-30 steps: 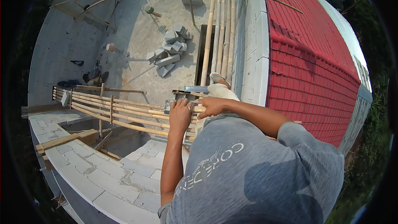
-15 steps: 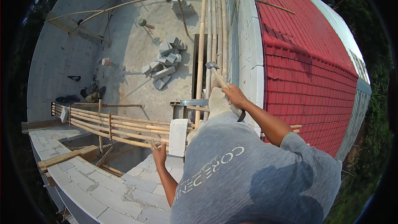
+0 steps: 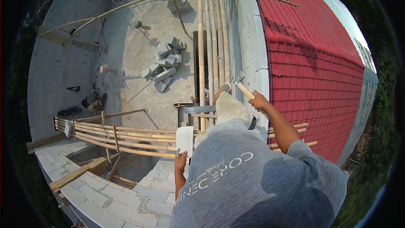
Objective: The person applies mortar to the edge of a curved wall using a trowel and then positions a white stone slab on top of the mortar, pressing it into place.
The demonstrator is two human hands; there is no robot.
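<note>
- Plainly, the right hand (image 3: 259,101), at three o'clock from the middle of the view, was wrapped around the pale wooden handle of a hammer-like tool (image 3: 246,90). The tool's metal head pointed toward eleven o'clock from that hand, near the foot of a pale block wall (image 3: 253,38).
- The left hand (image 3: 181,160), near seven o'clock, had its fingers against the lower end of a white block (image 3: 184,138); whether they were pinching it or only touching it, I cannot tell. The hands were well apart.
- That white block was also toward seven o'clock, its long side running roughly from twelve to six, just beside the grey shirt (image 3: 236,173).
- Toward one o'clock from the block, a saw (image 3: 199,109) with a silvery blade lay crosswise, near the pale trousers (image 3: 230,107).
- From the block toward ten o'clock ran a row of horizontal bamboo poles (image 3: 143,137).
- At twelve o'clock, long bamboo poles (image 3: 208,29) lay side by side; a sandalled foot (image 3: 225,87) was by their near part.
- Between ten and eleven o'clock, a loose heap of grey blocks (image 3: 164,75) lay on the concrete floor (image 3: 130,76).
- A red tiled roof (image 3: 314,71) filled the area around two o'clock, beyond the block wall.
- Toward eight o'clock, a wooden plank (image 3: 79,175) lay across a pale masonry ledge (image 3: 99,198).
</note>
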